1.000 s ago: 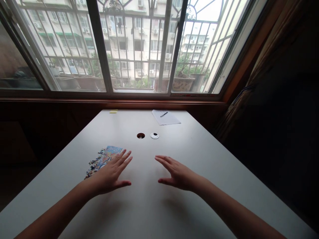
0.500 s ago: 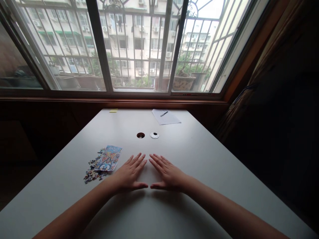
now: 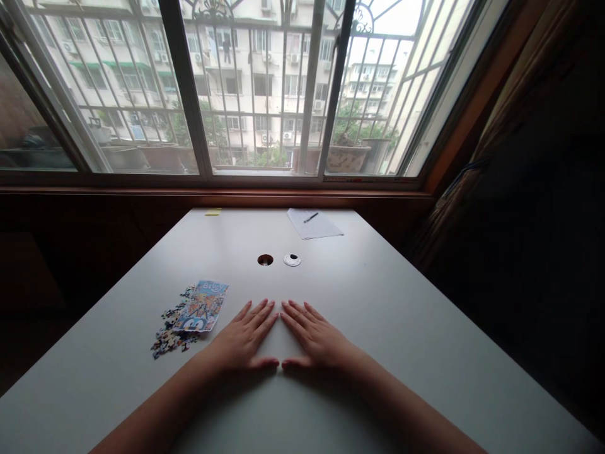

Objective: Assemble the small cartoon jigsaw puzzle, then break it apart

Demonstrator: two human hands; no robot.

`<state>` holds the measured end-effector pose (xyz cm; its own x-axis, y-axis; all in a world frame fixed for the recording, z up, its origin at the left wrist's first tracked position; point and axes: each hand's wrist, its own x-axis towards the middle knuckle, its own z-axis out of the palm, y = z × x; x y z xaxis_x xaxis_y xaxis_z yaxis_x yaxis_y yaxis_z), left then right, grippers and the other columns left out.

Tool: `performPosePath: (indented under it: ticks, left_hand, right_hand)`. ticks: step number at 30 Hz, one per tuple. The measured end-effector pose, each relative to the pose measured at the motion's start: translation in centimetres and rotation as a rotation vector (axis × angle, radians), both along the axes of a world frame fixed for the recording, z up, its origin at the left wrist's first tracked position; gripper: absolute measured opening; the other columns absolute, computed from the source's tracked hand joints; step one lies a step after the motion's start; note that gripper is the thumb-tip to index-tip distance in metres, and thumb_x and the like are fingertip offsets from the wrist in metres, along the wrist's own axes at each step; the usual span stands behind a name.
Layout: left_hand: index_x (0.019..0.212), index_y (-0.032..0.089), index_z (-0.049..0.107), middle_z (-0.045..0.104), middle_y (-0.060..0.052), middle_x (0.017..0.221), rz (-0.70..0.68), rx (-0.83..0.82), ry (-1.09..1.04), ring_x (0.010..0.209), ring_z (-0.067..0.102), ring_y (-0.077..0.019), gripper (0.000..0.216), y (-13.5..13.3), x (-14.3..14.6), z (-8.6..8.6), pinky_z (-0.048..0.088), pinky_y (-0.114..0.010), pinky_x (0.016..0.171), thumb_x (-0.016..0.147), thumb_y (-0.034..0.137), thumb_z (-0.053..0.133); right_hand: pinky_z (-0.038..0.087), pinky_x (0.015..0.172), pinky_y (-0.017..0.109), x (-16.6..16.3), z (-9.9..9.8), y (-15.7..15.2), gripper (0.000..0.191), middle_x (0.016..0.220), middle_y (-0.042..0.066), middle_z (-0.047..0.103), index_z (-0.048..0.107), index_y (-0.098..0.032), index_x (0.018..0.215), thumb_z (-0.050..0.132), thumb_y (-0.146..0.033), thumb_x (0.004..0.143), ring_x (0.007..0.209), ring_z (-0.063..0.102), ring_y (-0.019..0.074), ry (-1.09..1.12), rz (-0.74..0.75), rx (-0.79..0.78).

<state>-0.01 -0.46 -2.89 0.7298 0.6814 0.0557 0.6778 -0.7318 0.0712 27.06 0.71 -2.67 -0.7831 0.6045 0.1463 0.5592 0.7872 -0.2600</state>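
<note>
My left hand [image 3: 246, 337] is laid palm down on the white table [image 3: 406, 353], fingers stretched out and holding nothing. Beside it, mirrored, my right hand [image 3: 312, 337] is also palm down with its fingers extended. The thumb tips and fingertips of both hands come close together, with a small gap of table between them. Left of my left hand is a heap of loose jigsaw puzzle pieces [image 3: 165, 340]. A colourful picture sheet [image 3: 204, 306] with blue and orange artwork partly covers the pieces.
Beyond my hands are a round cable hole [image 3: 265, 260] and its white cover [image 3: 292, 260]. White paper [image 3: 326, 228] with a pen [image 3: 311, 217] on it lies at the far edge, and yellow sticky notes [image 3: 212, 212] sit at the far left. A barred window stands behind; a curtain [image 3: 454, 183] hangs at right.
Both hands have come slightly nearer to me and to each other, and appear lowered onto the table. The view has shifted a little. The puzzle pieces and sheet stay in place.
</note>
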Motion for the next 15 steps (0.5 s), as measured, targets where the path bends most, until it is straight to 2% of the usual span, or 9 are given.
performPosePath:
  ticks: [8, 15]
  left_hand:
    - [0.16, 0.023, -0.001, 0.007, -0.012, 0.166, 0.01, -0.032, 0.02, 0.153, 0.011, -0.0353, 0.092, -0.07, 0.15, 0.54, 0.01, -0.055, 0.124, 0.093, 0.076, 0.033]
    - [0.161, 0.023, 0.003, 0.006, -0.011, 0.166, 0.013, -0.016, 0.024, 0.153, 0.012, -0.0352, 0.09, -0.07, 0.15, 0.27, 0.009, -0.054, 0.125, 0.093, 0.076, 0.032]
  right_hand:
    - [0.014, 0.124, 0.055, -0.11, 0.47, -0.1, 0.097, 0.164, 0.014, 0.017, 0.019, -0.018, 0.16, 0.049, -0.076, 0.088, 0.152, 0.017, 0.0334, -0.005, 0.0, -0.022]
    - [0.012, 0.125, 0.054, -0.1, 0.21, -0.1, 0.094, 0.164, 0.014, 0.016, 0.019, -0.017, 0.16, 0.049, -0.073, 0.09, 0.152, 0.016, 0.033, -0.023, -0.007, -0.01]
